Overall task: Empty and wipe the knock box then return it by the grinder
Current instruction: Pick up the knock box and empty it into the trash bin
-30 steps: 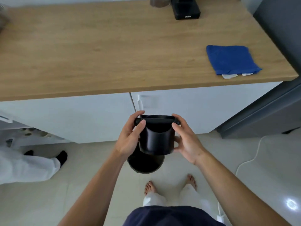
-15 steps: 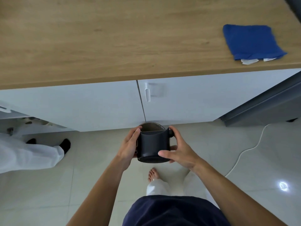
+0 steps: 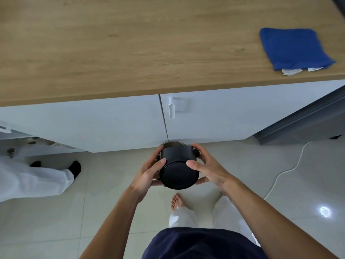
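I hold the black round knock box (image 3: 178, 168) with both hands, low in front of the white cabinets. It is tipped over so its flat bottom faces me and its mouth points down and away. My left hand (image 3: 149, 173) grips its left side and my right hand (image 3: 206, 168) grips its right side. Beneath its far edge the rim of a round bin (image 3: 172, 143) shows on the floor; most of the bin is hidden. A folded blue cloth (image 3: 293, 47) lies on the wooden counter (image 3: 121, 45) at the right. The grinder is out of view.
White cabinet doors (image 3: 214, 116) with a small handle stand under the counter. A grey appliance (image 3: 308, 118) is at the right, with a white cable (image 3: 287, 171) across the tiled floor. Another person's white-trousered leg and black sock (image 3: 37, 176) are at the left. My bare foot (image 3: 176, 201) stands below the box.
The knock box has gone from upright to tipped over, bottom toward me, and moved lower over the bin. My view has dropped, so the grinder left the frame.
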